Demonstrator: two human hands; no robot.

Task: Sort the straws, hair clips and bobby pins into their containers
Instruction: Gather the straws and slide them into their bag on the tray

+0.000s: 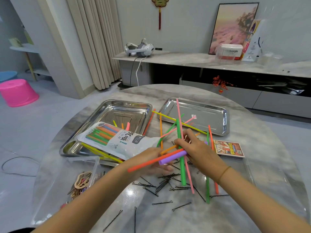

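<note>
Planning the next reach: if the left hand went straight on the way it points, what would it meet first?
The left hand would likely meet the right hand first, just ahead; depth is unclear.

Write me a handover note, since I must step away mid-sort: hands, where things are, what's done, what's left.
Left hand: grips an orange straw and a purple straw.
Right hand: grips a green straw.
Straw bag lies in the left tray; the right tray holds nothing sorted.
Loose straws and bobby pins are scattered on the table.
Hair clips are at the clear box, far left.
Done: hair clips, apparently. Left: straws and all bobby pins.
</note>
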